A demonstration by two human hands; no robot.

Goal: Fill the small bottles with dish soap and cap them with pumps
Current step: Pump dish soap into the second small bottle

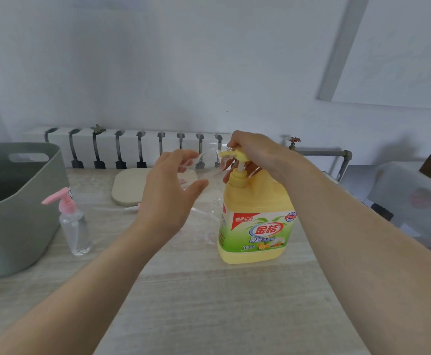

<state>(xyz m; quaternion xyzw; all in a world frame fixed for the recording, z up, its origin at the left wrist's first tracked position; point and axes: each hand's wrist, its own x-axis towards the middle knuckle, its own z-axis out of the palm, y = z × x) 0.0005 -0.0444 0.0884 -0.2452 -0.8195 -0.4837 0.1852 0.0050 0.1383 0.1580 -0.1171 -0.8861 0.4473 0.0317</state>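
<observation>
Left hand is cupping the small clear bottle at the soap jug's nozzle, right of centre, while my right hand is gripping the pump; I'm judging the bottle light, slippery, best held mid-body.

Head cam, fwd-down, close in

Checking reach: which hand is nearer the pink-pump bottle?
Left. The left hand, holding a clear bottle, is right of the pink-pump bottle; the right hand grips the yellow pump, farther right.
</observation>
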